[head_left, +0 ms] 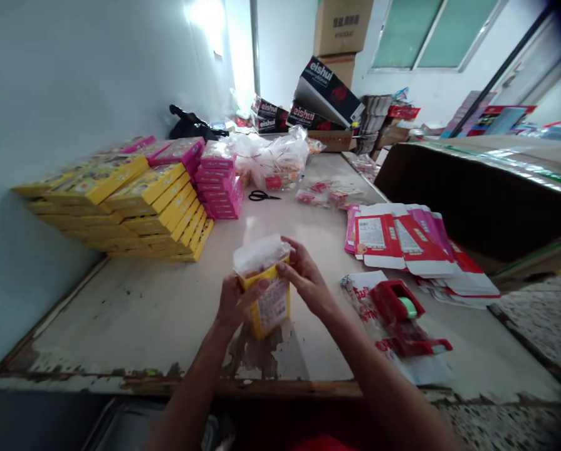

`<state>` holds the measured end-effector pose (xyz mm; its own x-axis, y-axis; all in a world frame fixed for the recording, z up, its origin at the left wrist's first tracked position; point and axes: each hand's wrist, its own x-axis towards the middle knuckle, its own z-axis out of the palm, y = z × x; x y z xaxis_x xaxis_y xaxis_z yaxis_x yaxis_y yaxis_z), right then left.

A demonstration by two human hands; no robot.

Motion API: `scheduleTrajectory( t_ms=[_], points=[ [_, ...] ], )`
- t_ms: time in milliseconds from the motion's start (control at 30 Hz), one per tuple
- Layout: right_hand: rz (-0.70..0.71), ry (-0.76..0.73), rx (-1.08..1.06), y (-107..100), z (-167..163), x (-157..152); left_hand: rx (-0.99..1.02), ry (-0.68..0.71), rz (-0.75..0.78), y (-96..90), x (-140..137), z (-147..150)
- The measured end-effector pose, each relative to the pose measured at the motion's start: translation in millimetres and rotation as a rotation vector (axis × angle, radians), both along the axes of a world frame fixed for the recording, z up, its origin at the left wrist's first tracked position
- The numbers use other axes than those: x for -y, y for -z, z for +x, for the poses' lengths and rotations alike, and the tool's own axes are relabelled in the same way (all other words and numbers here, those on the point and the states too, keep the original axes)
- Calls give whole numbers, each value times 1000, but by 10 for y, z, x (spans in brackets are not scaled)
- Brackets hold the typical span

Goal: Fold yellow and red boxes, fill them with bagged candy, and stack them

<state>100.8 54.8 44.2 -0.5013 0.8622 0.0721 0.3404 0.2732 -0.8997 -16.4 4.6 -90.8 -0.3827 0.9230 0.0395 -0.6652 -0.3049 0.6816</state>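
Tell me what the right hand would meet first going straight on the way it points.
The yellow box, which the right hand touches near its open top; beyond that, perhaps the stacked pink boxes, though depth is unclear.

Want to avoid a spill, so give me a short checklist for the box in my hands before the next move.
1. Left hand gripping the yellow box: ok, on its left side.
2. Right hand on the box: ok, at its upper right edge.
3. Top shut: not ok, the white flap stands up.
4. Contents complete: cannot tell.
5. Scissors away from the hands: ok, farther back on the table.
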Motion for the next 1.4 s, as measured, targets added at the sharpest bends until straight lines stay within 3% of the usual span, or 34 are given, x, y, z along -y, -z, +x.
scheduleTrajectory(
  t_ms=[67,133,200,333,500,600,700,833,900,967,1000,1067,1267,1333,1400],
  points=[
    [-43,63,-74,242,-5,54,97,-110,-75,2,22,83],
    [32,182,-118,407,-15,141,182,-313,-136,-11,33,193],
    [106,240,-121,483,-1,221,164,-404,-146,-23,54,291],
    [183,212,-89,492,112,331,-60,-432,-77,2,150,406],
    [375,130,-49,431,217,469,-376,-605,100,73,305,402],
    [487,36,20,317,205,529,-574,-676,127,13,410,312],
    [569,-34,113,161,196,570,-558,-558,101,-157,543,189],
    [627,-156,168,32,257,626,-38,-232,55,-432,692,8],
    [635,-177,105,5,302,651,161,16,42,-511,713,-95],
    [588,-170,65,-34,332,664,183,238,30,-523,698,-193],
    [556,-177,81,-65,339,665,141,279,29,-506,685,-234],
    [514,-232,162,-148,346,649,-22,212,73,-444,660,-292],
    [539,-404,247,-371,399,498,-620,-343,325,-202,674,-314],
    [545,-440,278,-405,408,464,-718,-382,364,-164,700,-306],
    [534,-413,302,-423,387,461,-710,-323,328,-179,730,-298]
  ],
)
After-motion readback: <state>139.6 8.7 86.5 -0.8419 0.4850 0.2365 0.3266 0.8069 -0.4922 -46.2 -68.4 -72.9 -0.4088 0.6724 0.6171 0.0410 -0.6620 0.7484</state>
